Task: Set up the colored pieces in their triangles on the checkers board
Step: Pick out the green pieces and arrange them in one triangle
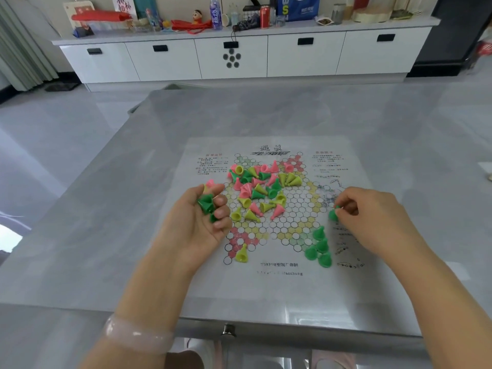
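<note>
Hands [202, 217]: green pcs [206, 203] in both, prob.

A grey table [266, 115] stands before a long white cabinet [239, 54] on pale glossy floor [53, 134].

"BS" on blue bag [298, 6]; board sheet [266, 288] print blurred.

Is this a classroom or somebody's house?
Most likely a home, perhaps a living or dining room. A long white cabinet along the wall holds drink bottles, a soda can and a small doll, and the game sheet lies on a grey table.
</note>
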The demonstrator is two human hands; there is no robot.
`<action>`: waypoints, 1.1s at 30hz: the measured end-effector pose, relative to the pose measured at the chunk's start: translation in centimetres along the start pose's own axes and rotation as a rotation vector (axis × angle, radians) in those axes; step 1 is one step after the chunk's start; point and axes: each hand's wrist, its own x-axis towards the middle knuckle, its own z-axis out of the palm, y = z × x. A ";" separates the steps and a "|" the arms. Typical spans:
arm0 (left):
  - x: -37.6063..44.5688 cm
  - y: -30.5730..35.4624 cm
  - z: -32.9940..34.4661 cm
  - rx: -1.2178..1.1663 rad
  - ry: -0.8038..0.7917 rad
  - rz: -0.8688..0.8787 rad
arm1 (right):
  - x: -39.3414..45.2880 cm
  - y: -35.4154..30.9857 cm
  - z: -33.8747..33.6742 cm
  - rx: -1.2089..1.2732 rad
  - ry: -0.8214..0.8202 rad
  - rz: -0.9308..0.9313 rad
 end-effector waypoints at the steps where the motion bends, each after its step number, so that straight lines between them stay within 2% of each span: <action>1: 0.0 0.0 0.1 0.016 -0.010 -0.017 | 0.0 0.1 0.0 -0.003 -0.016 -0.001; 6: -0.1 0.0 0.1 0.056 -0.061 -0.057 | 0.0 0.1 -0.3 0.071 -0.085 0.010; 13: -0.1 -0.1 0.3 0.128 -0.042 0.000 | 0.0 -0.2 -0.6 0.088 -0.030 -0.017; 16: -0.1 -0.3 0.3 0.179 -0.031 0.033 | -0.2 -0.9 -1.1 0.309 -0.016 -0.005; 18: -0.1 -0.4 0.3 0.214 -0.042 0.053 | -0.5 -1.6 -1.3 0.419 -0.104 -0.039; 22: -0.2 -0.7 0.4 0.263 -0.062 0.058 | -0.6 -2.3 -0.9 0.330 -0.247 -0.080; 33: -0.4 -0.9 0.7 0.266 -0.061 0.034 | -0.9 -2.5 -0.7 0.162 -0.318 -0.137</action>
